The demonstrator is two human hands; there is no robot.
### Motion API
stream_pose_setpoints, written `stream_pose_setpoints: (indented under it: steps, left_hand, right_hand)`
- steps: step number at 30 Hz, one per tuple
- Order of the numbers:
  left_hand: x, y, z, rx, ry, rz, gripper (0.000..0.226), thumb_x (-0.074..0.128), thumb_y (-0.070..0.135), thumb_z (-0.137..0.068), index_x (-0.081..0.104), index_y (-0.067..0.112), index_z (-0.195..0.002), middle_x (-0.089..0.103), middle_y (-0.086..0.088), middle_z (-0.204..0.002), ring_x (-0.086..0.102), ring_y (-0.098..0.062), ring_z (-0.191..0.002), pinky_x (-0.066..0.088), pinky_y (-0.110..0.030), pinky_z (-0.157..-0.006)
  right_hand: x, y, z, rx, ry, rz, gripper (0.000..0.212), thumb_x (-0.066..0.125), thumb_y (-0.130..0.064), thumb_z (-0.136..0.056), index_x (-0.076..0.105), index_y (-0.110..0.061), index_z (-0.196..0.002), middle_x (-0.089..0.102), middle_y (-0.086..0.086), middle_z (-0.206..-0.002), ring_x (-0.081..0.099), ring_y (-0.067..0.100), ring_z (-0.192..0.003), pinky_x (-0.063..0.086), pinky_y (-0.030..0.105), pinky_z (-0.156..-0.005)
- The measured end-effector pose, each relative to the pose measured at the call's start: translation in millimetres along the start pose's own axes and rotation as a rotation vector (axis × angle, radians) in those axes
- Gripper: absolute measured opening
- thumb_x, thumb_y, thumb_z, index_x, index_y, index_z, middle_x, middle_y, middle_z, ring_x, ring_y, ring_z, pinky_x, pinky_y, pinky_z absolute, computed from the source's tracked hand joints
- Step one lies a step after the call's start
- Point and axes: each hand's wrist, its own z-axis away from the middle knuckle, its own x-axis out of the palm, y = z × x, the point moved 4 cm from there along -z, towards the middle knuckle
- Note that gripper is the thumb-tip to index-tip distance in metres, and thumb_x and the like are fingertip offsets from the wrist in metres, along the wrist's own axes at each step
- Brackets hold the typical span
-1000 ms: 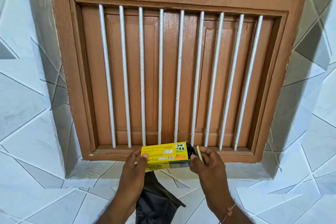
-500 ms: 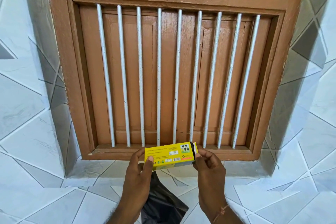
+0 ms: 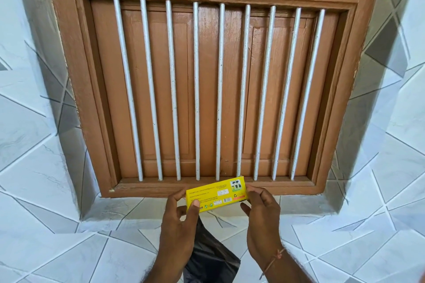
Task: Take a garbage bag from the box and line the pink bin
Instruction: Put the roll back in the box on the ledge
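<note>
Below brown barred window (image 3: pixel 216 89), grey-tiled ledge (image 3: pixel 128 211). I saw both hands, L (image 3: pixel 178 225) & R (image 3: pixel 262 216), fingers gripping yellow box (image 3: pixel 217 195); flap now shut vs earlier. Black bag (image 3: pixel 211 257) hung beneath.

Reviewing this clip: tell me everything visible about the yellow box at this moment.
The yellow box is a small, flat carton, apparently cardboard, printed with fine text, barcodes, a recycling mark and a picture panel near its right end. It is held level, slightly tilted, just in front of the wooden window sill. The left hand pinches its left end, thumb on the face; the right hand holds the right end. A black garbage bag hangs below, under the left hand.
</note>
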Motion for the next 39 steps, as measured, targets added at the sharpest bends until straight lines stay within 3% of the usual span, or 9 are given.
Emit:
stream_pose_setpoints:
  steps: [8, 13, 20, 26, 29, 31, 34, 36, 39]
  left_hand:
    - [1, -9, -7, -0.056, 0.007, -0.027, 0.027, 0.056, 0.042, -0.092, 0.049, 0.038, -0.117, 0.069, 0.009, -0.106, 0.062, -0.006, -0.096, 0.04, -0.017, -0.069]
    - [-1, -24, -21, -0.09, 0.035, -0.253, 0.044, 0.051, 0.044, -0.094, 0.054, 0.027, -0.135, 0.061, -0.001, -0.13, 0.057, -0.02, -0.118, 0.042, -0.034, -0.097]
    - [8, -31, -50, -0.107, 0.049, -0.306, 0.039, 0.053, 0.037, -0.095, 0.062, 0.018, -0.128, 0.066, -0.003, -0.127, 0.06, -0.023, -0.116, 0.043, -0.031, -0.096]
    - [9, -45, -73, -0.082, -0.122, -0.416, 0.043, 0.053, 0.037, -0.095, 0.057, 0.022, -0.135, 0.056, 0.003, -0.14, 0.051, -0.02, -0.13, 0.036, -0.029, -0.106]
    - [-5, -42, -73, -0.05, 0.011, -0.29, 0.031, 0.055, 0.029, -0.095, 0.065, 0.023, -0.124, 0.065, 0.006, -0.127, 0.057, -0.018, -0.12, 0.039, -0.027, -0.099]
    - [-18, -35, -66, -0.037, 0.205, -0.135, 0.021, 0.059, 0.025, -0.093, 0.07, 0.021, -0.11, 0.07, 0.005, -0.111, 0.063, -0.02, -0.111, 0.042, -0.027, -0.093]
    - [-23, -16, -61, -0.015, 0.285, 0.068, 0.015, 0.063, 0.02, -0.09, 0.071, 0.017, -0.103, 0.071, 0.002, -0.104, 0.065, -0.019, -0.102, 0.047, -0.027, -0.089]
    - [-21, 1, -56, -0.022, 0.256, 0.201, 0.02, 0.065, 0.017, -0.09, 0.071, 0.011, -0.108, 0.072, -0.002, -0.104, 0.066, -0.014, -0.095, 0.05, -0.019, -0.082]
    - [-15, 18, -49, -0.064, 0.207, 0.351, 0.021, 0.066, 0.015, -0.089, 0.071, 0.01, -0.109, 0.073, -0.005, -0.101, 0.066, -0.013, -0.089, 0.052, -0.023, -0.083]
  right_hand:
    - [-1, 11, -6, 0.014, -0.157, 0.106, 0.017, 0.066, -0.001, -0.086, 0.073, -0.009, -0.099, 0.077, 0.003, -0.094, 0.07, 0.015, -0.088, 0.053, 0.027, -0.083]
    - [2, 32, -10, 0.055, -0.092, 0.164, 0.015, 0.067, 0.003, -0.084, 0.072, -0.007, -0.093, 0.076, 0.004, -0.089, 0.069, 0.018, -0.082, 0.05, 0.019, -0.071]
    - [13, 66, -25, 0.047, -0.073, 0.396, 0.009, 0.07, -0.02, -0.085, 0.072, -0.025, -0.093, 0.075, -0.002, -0.096, 0.068, 0.02, -0.093, 0.054, 0.036, -0.088]
    - [18, 68, -35, 0.072, -0.375, 0.693, 0.033, 0.061, -0.017, -0.09, 0.058, -0.028, -0.122, 0.061, -0.01, -0.123, 0.054, 0.016, -0.118, 0.038, 0.028, -0.099]
    - [7, 54, -22, 0.048, -0.283, 0.619, 0.046, 0.063, -0.029, -0.091, 0.045, -0.029, -0.134, 0.052, -0.005, -0.133, 0.047, 0.018, -0.125, 0.035, 0.033, -0.106]
    - [6, 56, 4, 0.154, -0.238, 0.462, 0.075, 0.072, -0.055, -0.074, 0.048, -0.021, -0.137, 0.057, 0.001, -0.133, 0.054, 0.021, -0.123, 0.041, 0.041, -0.107]
    - [15, 85, 44, 0.345, -0.384, 0.334, 0.102, 0.08, -0.072, -0.034, 0.062, -0.018, -0.119, 0.071, -0.004, -0.098, 0.066, 0.015, -0.088, 0.054, 0.046, -0.09]
    - [23, 99, 69, 0.373, -0.533, 0.378, 0.079, 0.087, -0.06, -0.034, 0.069, -0.02, -0.1, 0.075, -0.008, -0.087, 0.068, 0.011, -0.082, 0.058, 0.03, -0.073]
    - [35, 104, 93, 0.403, -0.649, 0.572, 0.024, 0.079, -0.03, -0.068, 0.064, -0.03, -0.087, 0.071, -0.01, -0.097, 0.065, 0.009, -0.092, 0.049, 0.016, -0.081]
